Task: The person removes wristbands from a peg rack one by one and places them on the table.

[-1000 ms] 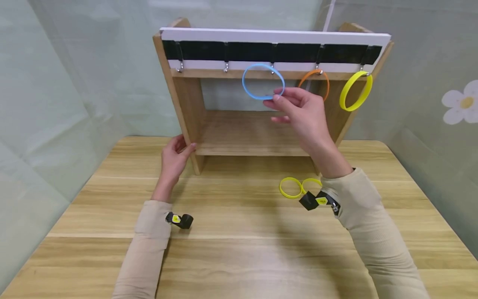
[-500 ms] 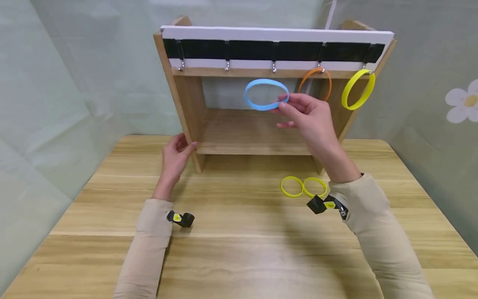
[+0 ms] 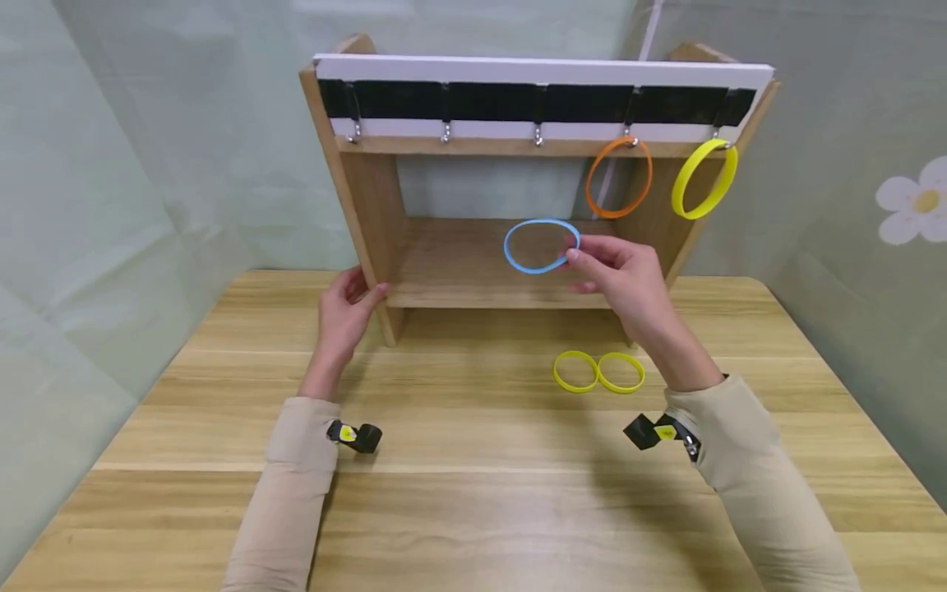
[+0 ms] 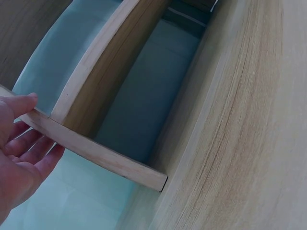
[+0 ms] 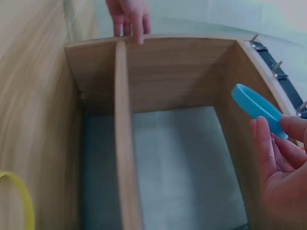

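The wooden table [image 3: 473, 510] has streaky lines, pale walls [image 3: 177, 164] stand round it, and a white flower [image 3: 926, 201] shows on the right. On the table sit two yellow rings [image 3: 598, 375], side by side, and a wooden shelf [image 3: 510, 297], whose side the left hand [image 3: 345, 316] holds between thumb and fingers. The right hand [image 3: 629, 284] pinches a blue ring [image 5: 244, 99] by its right edge, so the rest pokes out left in the air, below the metal hooks [image 3: 538, 140].
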`<state>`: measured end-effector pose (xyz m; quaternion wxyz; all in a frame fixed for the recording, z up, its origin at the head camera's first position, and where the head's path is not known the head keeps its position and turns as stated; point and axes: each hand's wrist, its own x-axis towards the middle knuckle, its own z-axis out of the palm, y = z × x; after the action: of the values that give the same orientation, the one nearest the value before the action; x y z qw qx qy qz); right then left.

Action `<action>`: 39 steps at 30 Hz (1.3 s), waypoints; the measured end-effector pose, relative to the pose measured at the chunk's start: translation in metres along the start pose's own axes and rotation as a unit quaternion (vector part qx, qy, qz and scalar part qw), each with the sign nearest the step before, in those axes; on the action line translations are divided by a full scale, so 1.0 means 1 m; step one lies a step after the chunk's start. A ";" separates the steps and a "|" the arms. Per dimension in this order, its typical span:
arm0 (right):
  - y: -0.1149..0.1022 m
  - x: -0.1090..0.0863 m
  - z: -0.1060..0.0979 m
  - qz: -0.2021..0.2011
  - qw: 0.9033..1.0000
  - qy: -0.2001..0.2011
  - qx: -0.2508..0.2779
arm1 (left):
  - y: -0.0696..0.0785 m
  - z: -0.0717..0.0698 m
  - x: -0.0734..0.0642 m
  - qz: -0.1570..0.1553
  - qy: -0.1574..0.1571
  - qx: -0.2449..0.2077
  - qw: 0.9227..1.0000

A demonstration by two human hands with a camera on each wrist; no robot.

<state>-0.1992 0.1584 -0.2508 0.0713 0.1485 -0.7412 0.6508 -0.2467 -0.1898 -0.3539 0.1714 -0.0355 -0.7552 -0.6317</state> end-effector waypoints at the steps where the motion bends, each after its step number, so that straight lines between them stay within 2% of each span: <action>1: 0.003 -0.001 -0.001 0.003 1.000 0.000 0.000 | 0.000 0.000 0.000 0.000 0.000 0.000 1.000; 13: 0.043 -0.013 -0.024 0.057 0.996 0.014 0.066 | 0.000 -0.001 0.001 0.003 0.001 0.000 1.000; 21: 0.068 -0.024 -0.053 0.062 0.991 0.027 0.115 | 0.000 0.000 0.001 -0.002 0.002 -0.006 1.000; 29: 0.083 -0.037 -0.088 0.113 0.991 0.013 0.065 | 0.002 -0.001 0.000 -0.002 0.002 -0.015 1.000; 39: 0.106 -0.061 -0.128 0.139 0.988 -0.017 0.067 | 0.003 -0.001 -0.001 -0.004 -0.001 -0.008 1.000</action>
<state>-0.1861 0.3037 -0.3507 -0.0429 0.0595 -0.7108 0.6996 -0.2443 -0.1896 -0.3514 0.1675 -0.0345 -0.7505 -0.6384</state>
